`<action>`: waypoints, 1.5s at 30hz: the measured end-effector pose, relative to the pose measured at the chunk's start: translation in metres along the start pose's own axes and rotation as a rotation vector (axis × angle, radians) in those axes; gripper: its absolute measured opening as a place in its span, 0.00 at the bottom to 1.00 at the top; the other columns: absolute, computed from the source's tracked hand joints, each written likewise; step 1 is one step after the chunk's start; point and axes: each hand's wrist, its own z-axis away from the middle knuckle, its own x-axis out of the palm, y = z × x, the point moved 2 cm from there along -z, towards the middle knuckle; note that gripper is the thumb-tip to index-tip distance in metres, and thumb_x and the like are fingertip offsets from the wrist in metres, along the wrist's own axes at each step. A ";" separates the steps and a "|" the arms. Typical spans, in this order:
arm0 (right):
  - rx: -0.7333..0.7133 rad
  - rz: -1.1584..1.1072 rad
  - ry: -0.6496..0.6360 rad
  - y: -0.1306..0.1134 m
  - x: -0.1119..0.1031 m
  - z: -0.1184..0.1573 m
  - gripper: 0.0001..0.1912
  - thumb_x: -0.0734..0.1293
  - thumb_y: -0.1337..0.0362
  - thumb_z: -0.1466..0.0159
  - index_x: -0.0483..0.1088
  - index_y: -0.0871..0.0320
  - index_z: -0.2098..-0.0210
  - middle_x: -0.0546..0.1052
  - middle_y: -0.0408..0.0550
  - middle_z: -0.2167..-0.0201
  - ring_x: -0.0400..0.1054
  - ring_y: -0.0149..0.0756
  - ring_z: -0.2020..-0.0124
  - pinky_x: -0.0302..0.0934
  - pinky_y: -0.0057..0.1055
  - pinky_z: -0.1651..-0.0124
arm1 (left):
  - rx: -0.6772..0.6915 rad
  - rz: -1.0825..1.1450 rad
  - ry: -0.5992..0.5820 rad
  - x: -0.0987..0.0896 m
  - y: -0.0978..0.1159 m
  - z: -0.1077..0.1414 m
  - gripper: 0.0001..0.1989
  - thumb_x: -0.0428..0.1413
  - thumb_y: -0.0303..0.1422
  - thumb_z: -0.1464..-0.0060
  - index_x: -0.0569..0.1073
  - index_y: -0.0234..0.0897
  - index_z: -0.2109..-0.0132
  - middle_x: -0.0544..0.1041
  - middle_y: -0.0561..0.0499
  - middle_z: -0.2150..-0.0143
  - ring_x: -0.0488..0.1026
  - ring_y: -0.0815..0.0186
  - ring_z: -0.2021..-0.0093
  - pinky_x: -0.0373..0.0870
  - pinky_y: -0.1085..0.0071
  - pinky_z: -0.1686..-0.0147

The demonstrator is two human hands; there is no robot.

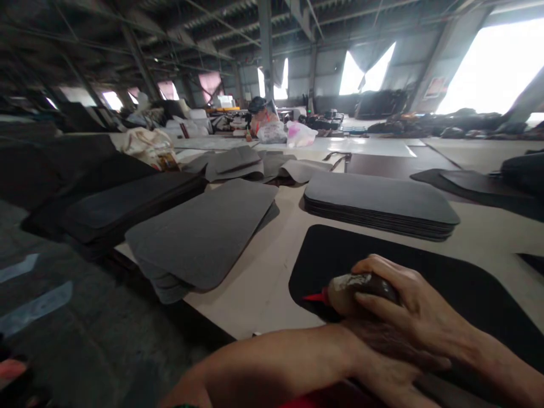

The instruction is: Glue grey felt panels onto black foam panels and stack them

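In the head view, my right hand (399,300) is wrapped round a squeeze bottle (344,292) with a red pointed nozzle; it looks like a glue bottle. The bottle is tilted on its side, its nozzle pointing left near the left edge of a black sheet (331,249) with rounded corners. My left forearm crosses in front from the lower left. Below the right hand, my left hand (382,357) reaches to the right over the sheet, fingers stretched out and partly in shadow. I see nothing held in it.
Behind the black sheet stands a neat stack of grey sheets (378,195). Looser grey sheets (208,232) lie on the left, overhanging the table edge, with a darker pile (127,204) beyond. Grey offcuts (242,164) lie farther back. A person (263,116) is behind plastic bags (272,133).
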 end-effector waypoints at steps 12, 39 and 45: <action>-0.104 0.131 -0.089 -0.018 -0.011 -0.028 0.06 0.63 0.60 0.35 0.68 0.51 0.59 0.73 0.42 0.62 0.66 0.37 0.65 0.56 0.34 0.62 | 0.075 -0.068 0.042 -0.010 0.002 0.003 0.36 0.47 0.56 0.38 0.69 0.26 0.41 0.66 0.37 0.34 0.55 0.49 0.30 0.60 0.59 0.35; 0.109 0.522 0.136 0.044 -0.046 -0.139 0.09 0.63 0.57 0.38 0.69 0.54 0.62 0.75 0.46 0.64 0.67 0.39 0.66 0.46 0.32 0.69 | 0.091 -0.328 0.016 -0.009 0.000 0.002 0.23 0.47 0.39 0.34 0.64 0.33 0.37 0.66 0.45 0.34 0.60 0.54 0.33 0.64 0.57 0.40; 0.193 0.548 0.117 0.051 -0.063 -0.131 0.12 0.63 0.56 0.38 0.71 0.54 0.59 0.77 0.48 0.62 0.68 0.40 0.66 0.47 0.32 0.69 | 0.083 -0.254 0.067 -0.009 0.001 0.007 0.23 0.47 0.39 0.33 0.63 0.31 0.37 0.67 0.44 0.34 0.59 0.53 0.32 0.60 0.58 0.36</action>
